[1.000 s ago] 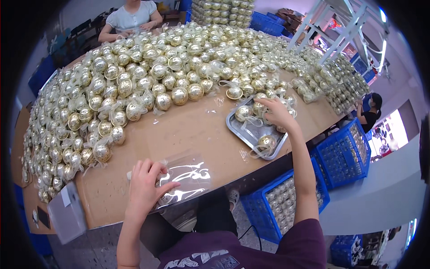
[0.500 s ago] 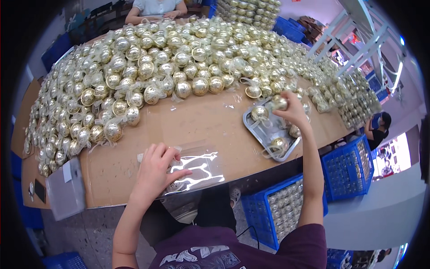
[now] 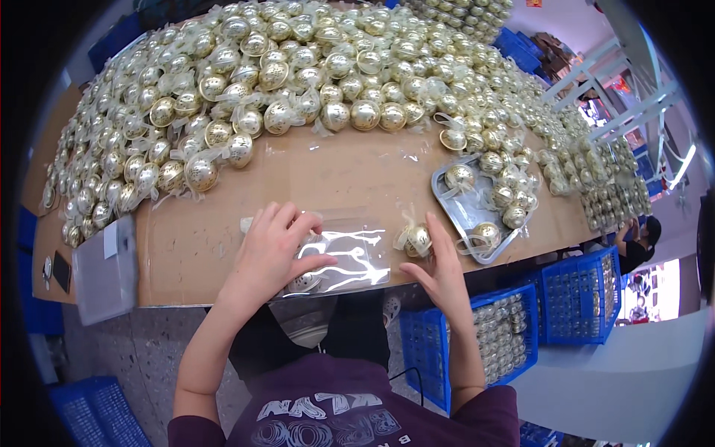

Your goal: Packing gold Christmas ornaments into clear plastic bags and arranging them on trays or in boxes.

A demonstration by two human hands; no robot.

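Observation:
On the brown table, my left hand point(image 3: 277, 249) rests over the left part of a clear, shiny plastic sheet or bag point(image 3: 357, 261). Its fingers are bent and its thumb is stretched out apart from them. Through the plastic near the table edge shows a pale, spotted rounded shape I cannot make out. My right hand point(image 3: 445, 272) is open, fingers extended and thumb apart, against the right side of a gold ball ornament point(image 3: 415, 241) with a translucent ribbon. Right of that hand stands a metal tray point(image 3: 456, 197) holding several similar balls.
A large heap of gold ball ornaments point(image 3: 365, 115) covers the table's far side. At left are a translucent plastic container point(image 3: 106, 272) and a dark phone point(image 3: 62, 271). Blue crates point(image 3: 530, 320) of balls stand below right. A person point(image 3: 639, 240) is at far right.
My right hand has come from above the tray, leftward and nearer, with a gold ball now beside the plastic. My left hand stays on the plastic. The view has tilted down.

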